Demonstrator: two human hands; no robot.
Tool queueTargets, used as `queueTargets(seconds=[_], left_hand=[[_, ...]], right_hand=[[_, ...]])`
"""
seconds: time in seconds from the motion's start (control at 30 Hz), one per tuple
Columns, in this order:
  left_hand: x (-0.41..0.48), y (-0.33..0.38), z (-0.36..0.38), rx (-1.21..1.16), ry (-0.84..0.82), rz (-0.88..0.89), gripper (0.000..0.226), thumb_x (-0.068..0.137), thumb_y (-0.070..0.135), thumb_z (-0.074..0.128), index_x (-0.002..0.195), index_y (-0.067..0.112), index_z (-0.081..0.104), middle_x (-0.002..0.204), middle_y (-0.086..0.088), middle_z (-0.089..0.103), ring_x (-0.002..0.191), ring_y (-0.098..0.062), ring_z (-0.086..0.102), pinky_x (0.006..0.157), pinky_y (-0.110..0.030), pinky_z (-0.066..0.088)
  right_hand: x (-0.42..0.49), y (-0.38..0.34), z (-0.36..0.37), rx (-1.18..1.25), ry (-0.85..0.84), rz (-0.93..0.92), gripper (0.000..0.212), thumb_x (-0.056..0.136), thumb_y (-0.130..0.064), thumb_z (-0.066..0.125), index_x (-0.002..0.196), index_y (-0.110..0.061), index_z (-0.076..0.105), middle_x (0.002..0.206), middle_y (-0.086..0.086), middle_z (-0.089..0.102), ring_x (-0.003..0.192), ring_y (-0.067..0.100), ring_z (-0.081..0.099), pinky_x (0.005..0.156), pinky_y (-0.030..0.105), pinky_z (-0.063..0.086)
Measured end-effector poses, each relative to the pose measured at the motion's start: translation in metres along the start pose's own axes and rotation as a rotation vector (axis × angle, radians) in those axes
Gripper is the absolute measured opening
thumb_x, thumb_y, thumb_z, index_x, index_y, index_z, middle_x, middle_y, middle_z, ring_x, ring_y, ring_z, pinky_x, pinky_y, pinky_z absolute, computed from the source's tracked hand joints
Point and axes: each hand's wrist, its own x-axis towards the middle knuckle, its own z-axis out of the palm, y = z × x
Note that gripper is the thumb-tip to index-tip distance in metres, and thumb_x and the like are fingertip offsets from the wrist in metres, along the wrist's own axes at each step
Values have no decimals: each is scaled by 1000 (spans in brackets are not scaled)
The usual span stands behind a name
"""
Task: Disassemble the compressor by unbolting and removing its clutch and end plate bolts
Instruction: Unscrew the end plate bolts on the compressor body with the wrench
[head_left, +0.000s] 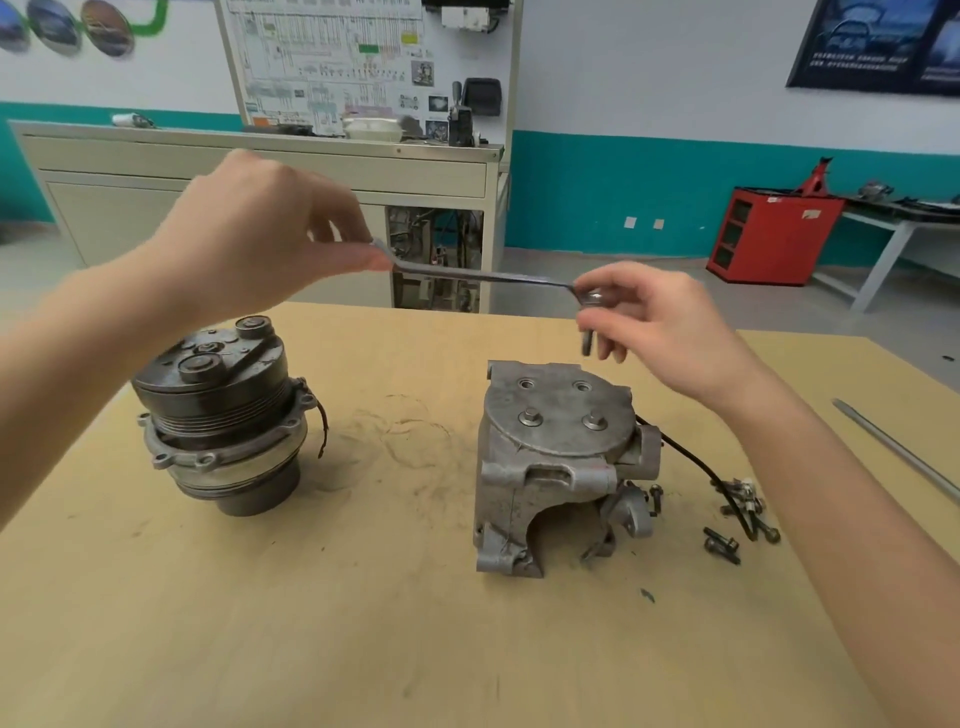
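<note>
The grey compressor body (550, 467) stands on the wooden table (363, 623), end plate (558, 415) facing up. Two bolts sit in the plate's near holes; its two far holes are bare. The black clutch and pulley assembly (223, 415) stands apart at the left. My left hand (260, 234) pinches one end of a thin wrench (478, 275) held level above the table. My right hand (670, 332) pinches the wrench's other end, where a bolt (587, 340) hangs down from the ring, above the end plate.
Several loose bolts (737, 519) and a black cable (696, 467) lie right of the compressor. A long metal bar (893, 447) lies by the table's right edge. A cabinet (260, 171) stands behind the table, a red cabinet (769, 234) at the far right.
</note>
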Motion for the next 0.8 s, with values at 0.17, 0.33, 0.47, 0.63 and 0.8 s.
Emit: queueTargets(seconds=[0.17,0.33,0.47,0.63,0.8], left_hand=[[2,31,22,-80,106,141,26,84,35,67,84,9,71,80,4,58,59,2,40,59,-36,46],[7,45,45,-185,155,102,24,86,33,70,87,9,71,85,6,59,75,-22,54,68,-44,51],[7,50,53,-268,153,91,24,85,32,71,86,7,71,85,0,65,78,-23,59,72,-47,53],[1,44,48,-273,163,64,27,83,36,70,87,9,72,84,-1,66,76,-25,60,72,-48,53],[-7,40,43,-244,152,34,24,83,35,69,86,11,72,82,-1,65,73,-23,59,70,-48,54]], right_hand=[[-29,13,-37,-159,34,-29,39,82,-7,69,114,-25,58,87,2,62,62,11,63,61,17,52],[-56,32,-32,-177,151,-51,67,80,-2,71,128,-39,42,88,-4,62,75,10,65,72,16,53],[-68,57,-30,-49,295,13,73,80,-5,72,121,-56,39,85,-8,64,73,4,64,70,12,52],[-71,114,-37,-410,5,386,10,83,-20,71,93,-19,67,82,-1,67,64,3,60,58,11,46],[-70,147,-15,-679,-322,530,21,88,-38,64,87,-17,63,75,-4,56,78,20,54,65,29,41]])
